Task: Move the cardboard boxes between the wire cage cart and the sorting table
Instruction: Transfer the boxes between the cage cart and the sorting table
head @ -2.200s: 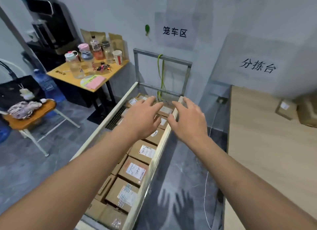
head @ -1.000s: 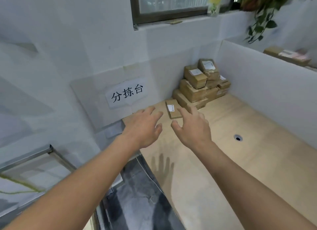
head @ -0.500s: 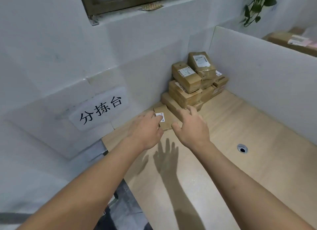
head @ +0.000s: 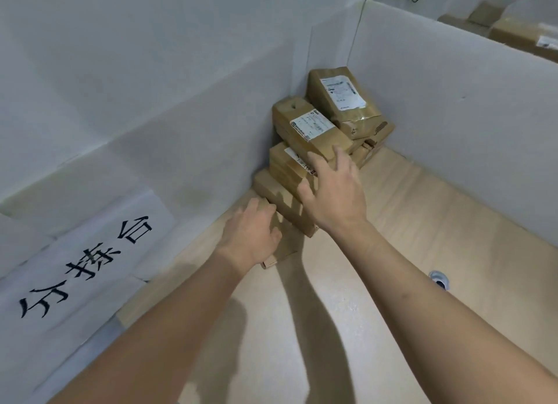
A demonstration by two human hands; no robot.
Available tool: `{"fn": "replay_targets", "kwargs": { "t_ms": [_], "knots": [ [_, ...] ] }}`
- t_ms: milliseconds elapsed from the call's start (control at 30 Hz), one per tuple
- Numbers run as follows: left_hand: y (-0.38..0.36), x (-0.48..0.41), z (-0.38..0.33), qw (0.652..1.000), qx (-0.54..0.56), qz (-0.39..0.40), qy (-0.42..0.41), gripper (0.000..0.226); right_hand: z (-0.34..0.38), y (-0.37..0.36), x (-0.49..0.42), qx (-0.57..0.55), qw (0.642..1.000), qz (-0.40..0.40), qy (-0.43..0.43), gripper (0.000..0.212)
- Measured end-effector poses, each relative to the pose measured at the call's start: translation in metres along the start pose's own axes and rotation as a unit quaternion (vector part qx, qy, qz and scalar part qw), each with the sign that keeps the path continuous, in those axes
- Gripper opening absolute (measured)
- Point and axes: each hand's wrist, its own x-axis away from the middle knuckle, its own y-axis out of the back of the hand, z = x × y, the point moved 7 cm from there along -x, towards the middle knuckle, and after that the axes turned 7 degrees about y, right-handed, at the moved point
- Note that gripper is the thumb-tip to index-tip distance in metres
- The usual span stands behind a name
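1. The cardboard boxes (head: pixel 344 102) are piled unevenly in the far corner of the sorting table (head: pixel 392 252). They are braced against the wall and the white partition (head: pixel 453 102), which likely stops them sliding.
2. The left hand (head: pixel 250 234) covers a small flat box (head: pixel 282 251) at the pile's foot, near the table's back edge. Its fingers curl over the box's far edge, a hold suited to drawing it clear.
3. The right hand (head: pixel 335 195) is spread wide and empty at the near end of a labelled box (head: pixel 311 129). Contact cannot be confirmed.
4. Assessment: a pickup is beginning, and the upper boxes may shift.
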Motion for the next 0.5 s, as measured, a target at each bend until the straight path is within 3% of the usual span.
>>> {"fn": "replay_targets", "kwargs": {
  "t_ms": [133, 200, 300, 500],
  "knots": [
    [-0.036, -0.054, 0.017, 1.000, 0.019, 0.017, 0.011, 0.038, -0.013, -0.023, -0.048, 0.055, 0.998, -0.038, 0.000, 0.066],
    [-0.061, -0.077, 0.025, 0.998, 0.021, 0.046, 0.028, 0.053, -0.024, -0.033, -0.064, 0.065, 0.997, -0.035, -0.022, 0.068],
    [-0.099, -0.099, 0.032, 0.995, -0.006, 0.089, 0.034, 0.073, -0.038, -0.046, -0.073, 0.050, 0.996, -0.036, -0.061, 0.061],
    [-0.152, -0.097, 0.032, 0.986, -0.033, 0.161, 0.042, 0.079, -0.042, -0.048, -0.068, 0.093, 0.991, -0.085, -0.049, 0.049]
  ]
}}
